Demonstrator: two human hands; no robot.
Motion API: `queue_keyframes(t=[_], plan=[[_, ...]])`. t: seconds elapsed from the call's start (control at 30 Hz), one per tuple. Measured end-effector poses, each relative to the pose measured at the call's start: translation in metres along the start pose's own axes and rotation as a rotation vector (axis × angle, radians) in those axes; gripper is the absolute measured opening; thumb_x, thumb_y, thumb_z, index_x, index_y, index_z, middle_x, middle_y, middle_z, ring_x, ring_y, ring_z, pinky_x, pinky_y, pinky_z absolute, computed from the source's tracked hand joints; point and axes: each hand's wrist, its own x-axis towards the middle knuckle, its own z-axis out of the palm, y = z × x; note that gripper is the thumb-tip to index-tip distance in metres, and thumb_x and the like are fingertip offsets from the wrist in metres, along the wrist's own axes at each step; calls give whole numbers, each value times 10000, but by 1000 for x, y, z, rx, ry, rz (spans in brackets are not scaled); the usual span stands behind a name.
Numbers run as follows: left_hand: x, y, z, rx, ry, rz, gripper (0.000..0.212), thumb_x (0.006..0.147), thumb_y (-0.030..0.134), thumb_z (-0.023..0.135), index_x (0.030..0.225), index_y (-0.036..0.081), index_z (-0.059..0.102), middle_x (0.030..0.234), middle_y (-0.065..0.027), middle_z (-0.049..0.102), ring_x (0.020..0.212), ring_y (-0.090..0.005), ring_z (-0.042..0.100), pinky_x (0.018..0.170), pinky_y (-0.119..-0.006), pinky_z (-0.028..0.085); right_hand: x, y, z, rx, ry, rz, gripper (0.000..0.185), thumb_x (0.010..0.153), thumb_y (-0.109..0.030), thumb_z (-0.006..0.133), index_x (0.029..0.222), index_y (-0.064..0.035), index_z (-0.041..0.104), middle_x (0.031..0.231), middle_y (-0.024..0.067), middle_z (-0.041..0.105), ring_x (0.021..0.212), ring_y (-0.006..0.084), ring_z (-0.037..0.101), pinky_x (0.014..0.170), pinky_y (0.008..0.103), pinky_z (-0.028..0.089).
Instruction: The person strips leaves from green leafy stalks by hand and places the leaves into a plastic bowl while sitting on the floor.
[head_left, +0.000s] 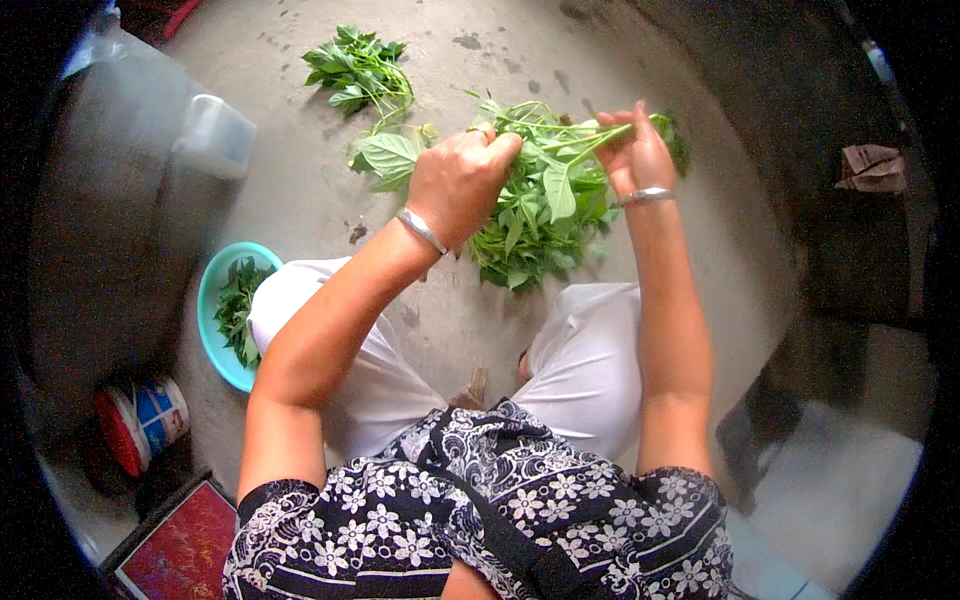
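Observation:
My left hand (459, 180) is closed in a fist on leafy green stems, with a broad leaf (388, 154) showing at its left. The stems (592, 140) run rightward to my right hand (639, 154), where they pass between the thumb and fingers. A blurred leafy end (670, 142) sticks out beyond that hand. Under and between both hands, a heap of leafy greens (525, 240) lies on the floor; part of it is hidden by the left hand. A smaller bunch of greens (356, 71) rests farther off, up and to the left.
By my left knee stands a turquoise basin (208, 319) with picked leaves (241, 307) inside. A red, white and blue bucket (146, 424) lies behind it, near a red panel (180, 544). A pale plastic container (217, 136) is at upper left. The concrete floor (300, 202) bears damp spots.

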Motion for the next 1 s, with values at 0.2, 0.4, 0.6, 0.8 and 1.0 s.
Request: queue_keyframes(t=[0.2, 0.4, 0.6, 0.8, 1.0], plan=[[3, -7, 4, -16, -31, 51, 89, 679, 131, 542, 732, 88, 486, 691, -80, 504, 624, -245, 543, 498, -344, 436, 2, 0, -2, -48, -32, 32, 311, 866, -293, 354, 810, -5, 455, 808, 172, 552, 746, 258, 544, 641, 396, 476], [5, -11, 3, -131, -38, -37, 148, 672, 176, 587, 776, 83, 540, 725, -88, 532, 627, -260, 541, 535, -341, 435, -2, -7, 2, -54, -93, 117, 333, 870, -298, 327, 843, 11, 446, 889, 200, 537, 802, 287, 528, 735, 429, 464], [10, -19, 11, -607, 28, -291, 247, 768, 246, 526, 827, 15, 590, 651, -45, 563, 590, -99, 504, 539, -237, 395, 1, -5, 0, -46, -120, 143, 331, 873, -285, 320, 852, 18, 450, 907, 210, 534, 808, 282, 525, 731, 407, 471], [9, -16, 4, -888, -88, -593, 266, 785, 264, 500, 832, 16, 584, 673, 14, 540, 624, -55, 455, 557, -205, 376, 3, -2, -1, -37, -135, 157, 328, 870, -286, 332, 845, 14, 462, 903, 210, 535, 798, 279, 527, 726, 404, 471], [4, -29, 19, -1003, -35, -482, 281, 799, 273, 460, 805, 11, 565, 719, 0, 528, 680, -80, 465, 630, -200, 369, 2, -1, 2, -30, -145, 167, 309, 867, -276, 347, 844, 11, 457, 890, 213, 539, 774, 277, 532, 694, 401, 481]])
